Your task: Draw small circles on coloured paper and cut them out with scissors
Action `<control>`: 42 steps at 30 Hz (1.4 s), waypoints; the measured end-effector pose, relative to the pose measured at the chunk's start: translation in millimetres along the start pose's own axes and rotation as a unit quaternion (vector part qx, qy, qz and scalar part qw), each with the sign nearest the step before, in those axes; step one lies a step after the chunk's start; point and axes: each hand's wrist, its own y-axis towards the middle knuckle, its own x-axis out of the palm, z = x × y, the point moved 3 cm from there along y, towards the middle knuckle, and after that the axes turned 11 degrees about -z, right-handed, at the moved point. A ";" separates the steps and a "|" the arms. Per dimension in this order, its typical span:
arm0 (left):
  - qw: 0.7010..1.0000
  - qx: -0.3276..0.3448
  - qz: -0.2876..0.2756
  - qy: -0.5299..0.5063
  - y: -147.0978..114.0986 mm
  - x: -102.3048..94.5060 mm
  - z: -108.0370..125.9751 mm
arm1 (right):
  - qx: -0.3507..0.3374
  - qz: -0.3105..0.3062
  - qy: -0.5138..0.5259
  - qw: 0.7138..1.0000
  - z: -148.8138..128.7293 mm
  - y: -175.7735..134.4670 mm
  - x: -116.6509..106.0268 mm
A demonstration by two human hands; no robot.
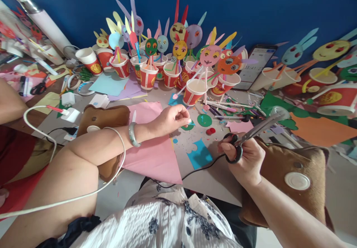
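Observation:
My left hand (173,121), with a bangle on its wrist, is over the table with thumb and forefinger pinched together. Whatever is between those fingertips is too small to make out. A green paper disc (188,126) lies just below the fingertips, and a second green disc (204,120) is to their right. My right hand (245,158) is closed round the dark handles of a pair of scissors (258,129), whose blades point up and to the right, away from the paper. Between my hands lies a cut blue paper piece (199,154), with a small red cap (211,131) behind it.
Paper cups (149,77) holding rabbit-faced paper figures line the blue wall. A phone (255,67) leans there. Pink paper (156,155) lies under my left arm. Brown cushions (295,166) sit at both sides. A white cable (83,197) loops across my left arm. Pens and scraps litter the table.

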 end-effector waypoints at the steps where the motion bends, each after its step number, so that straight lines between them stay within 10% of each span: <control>1: 1.000 0.000 -0.002 -0.004 -0.2 0.3 0.3 | 0.004 -0.005 -0.003 1.000 0.3 -0.1 0.2; 12: 0.999 0.011 -0.022 -0.023 0.2 3.6 -1.9 | 0.033 -0.015 -0.081 0.996 2.1 -0.4 -1.9; 24: 0.985 0.034 -0.165 0.047 -15.7 32.2 3.0 | 0.009 -0.115 -0.123 0.986 -1.7 4.8 14.9; 42: 0.984 -0.005 -0.171 0.052 -16.8 37.7 -4.0 | -0.019 -0.125 -0.087 0.988 9.9 2.3 16.5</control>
